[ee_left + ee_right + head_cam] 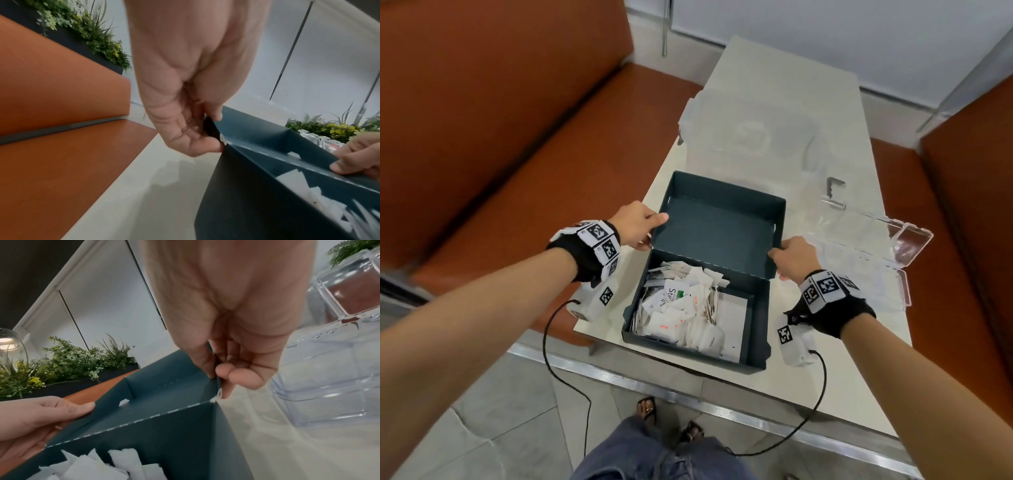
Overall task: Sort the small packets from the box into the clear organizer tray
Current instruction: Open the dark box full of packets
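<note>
**Lid open, sorting not started**

Box (697,337) sits on the desk (784,102) right in front of you, its hinged lid (722,226) tipped back. Your left hand (635,224) pinches the lid's left edge, thumb inside and fingers behind. Your right hand (792,257) pinches the right corner the same way. Neither hand holds a packet.

Progress, as I judge it: zero sorted. The packets (681,308) are all piled in the left part of the box; the right part shows only a flat white sheet. The tray (859,253) lies open just right of the box, compartments apparently empty, though clear plastic makes that hard to confirm. Left to do: every packet.

Writing: one packet shows "Ste..." in dark letters beside a green mark; several carry small red print, possibly "Salt", too small to be sure. No brand readable on the box.

A clear lidded container (746,133) stands behind the box.
</note>
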`<control>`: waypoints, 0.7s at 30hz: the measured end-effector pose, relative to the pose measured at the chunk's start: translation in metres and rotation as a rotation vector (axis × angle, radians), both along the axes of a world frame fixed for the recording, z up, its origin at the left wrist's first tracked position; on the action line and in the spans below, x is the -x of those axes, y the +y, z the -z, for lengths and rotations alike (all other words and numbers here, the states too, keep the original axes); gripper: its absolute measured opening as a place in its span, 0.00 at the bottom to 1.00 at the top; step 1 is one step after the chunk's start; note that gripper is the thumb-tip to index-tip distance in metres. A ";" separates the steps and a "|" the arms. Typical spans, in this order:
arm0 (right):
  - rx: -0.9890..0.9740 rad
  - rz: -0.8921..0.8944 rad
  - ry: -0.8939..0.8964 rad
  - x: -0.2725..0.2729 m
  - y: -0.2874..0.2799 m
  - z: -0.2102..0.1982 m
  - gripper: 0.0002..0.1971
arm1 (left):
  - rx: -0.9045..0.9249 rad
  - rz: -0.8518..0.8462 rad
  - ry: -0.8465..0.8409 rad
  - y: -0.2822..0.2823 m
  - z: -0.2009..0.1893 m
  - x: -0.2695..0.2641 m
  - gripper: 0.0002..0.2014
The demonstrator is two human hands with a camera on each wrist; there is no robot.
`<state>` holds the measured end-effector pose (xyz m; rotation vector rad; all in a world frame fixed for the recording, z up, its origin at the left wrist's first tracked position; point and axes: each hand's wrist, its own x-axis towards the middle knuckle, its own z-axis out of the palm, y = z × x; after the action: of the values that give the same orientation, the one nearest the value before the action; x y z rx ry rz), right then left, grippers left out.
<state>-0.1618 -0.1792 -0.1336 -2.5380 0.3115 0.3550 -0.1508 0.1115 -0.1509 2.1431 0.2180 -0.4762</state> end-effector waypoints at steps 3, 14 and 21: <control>0.046 -0.006 0.005 -0.002 0.003 0.001 0.13 | -0.044 -0.037 -0.012 -0.005 0.001 -0.001 0.16; 0.047 -0.071 0.030 0.000 -0.007 -0.023 0.14 | -0.192 -0.075 0.016 -0.022 -0.021 0.011 0.22; 0.006 -0.425 -0.113 0.027 0.014 -0.066 0.11 | -0.366 0.072 -0.116 -0.020 -0.036 0.025 0.29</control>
<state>-0.1886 -0.1649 -0.0679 -2.6052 -0.2756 0.3648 -0.1760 0.0916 -0.1153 2.5350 0.1728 -0.3720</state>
